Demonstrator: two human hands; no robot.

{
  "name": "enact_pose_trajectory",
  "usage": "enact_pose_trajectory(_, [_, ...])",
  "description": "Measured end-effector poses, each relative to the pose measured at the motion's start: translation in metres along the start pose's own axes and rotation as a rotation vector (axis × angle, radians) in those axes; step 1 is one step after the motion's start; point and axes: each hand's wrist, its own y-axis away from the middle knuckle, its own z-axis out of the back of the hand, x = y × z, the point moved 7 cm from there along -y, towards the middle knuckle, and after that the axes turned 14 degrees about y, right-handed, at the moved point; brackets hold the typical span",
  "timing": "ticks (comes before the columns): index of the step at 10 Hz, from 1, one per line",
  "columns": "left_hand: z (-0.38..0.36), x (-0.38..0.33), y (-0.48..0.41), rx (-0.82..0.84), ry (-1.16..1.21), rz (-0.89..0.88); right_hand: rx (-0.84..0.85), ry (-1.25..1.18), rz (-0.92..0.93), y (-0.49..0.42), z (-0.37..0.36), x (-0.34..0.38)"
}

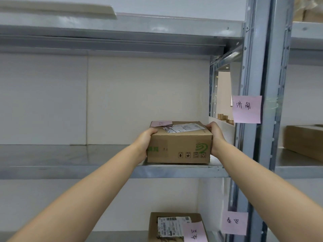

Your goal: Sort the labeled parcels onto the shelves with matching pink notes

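Observation:
A brown cardboard parcel [178, 145] with a green logo, a white label and a small pink note on top rests on the metal shelf [70, 170] near its front right. My left hand [144, 144] grips its left side and my right hand [216, 137] grips its right side. A pink note [246, 109] with handwritten characters hangs on the upright post at this shelf's level. Lower down, a second pink note [235, 222] marks the shelf below, where another parcel [176, 227] with a barcode label and its own pink note lies.
The grey upright post [262, 84] stands right of the parcel. The shelf above [122, 37] hangs overhead. A flat brown box [304, 142] lies on the neighbouring rack at the right. A white back panel closes the shelf behind.

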Motion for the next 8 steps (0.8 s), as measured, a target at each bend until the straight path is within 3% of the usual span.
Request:
enact_pose_trajectory(5, [-0.004,0.001,0.001,-0.094,-0.036,-0.076,0.096,0.103,0.070,-0.003,0.006,-0.003])
enact_pose_trajectory(7, [0.003,-0.007,0.006,-0.154,-0.108,-0.083,-0.029,0.210,0.058,-0.001,0.013,0.015])
enact_pose_trajectory(8, [0.007,-0.034,0.022,-0.146,-0.189,-0.195,-0.144,0.307,0.161,0.009,0.019,0.042])
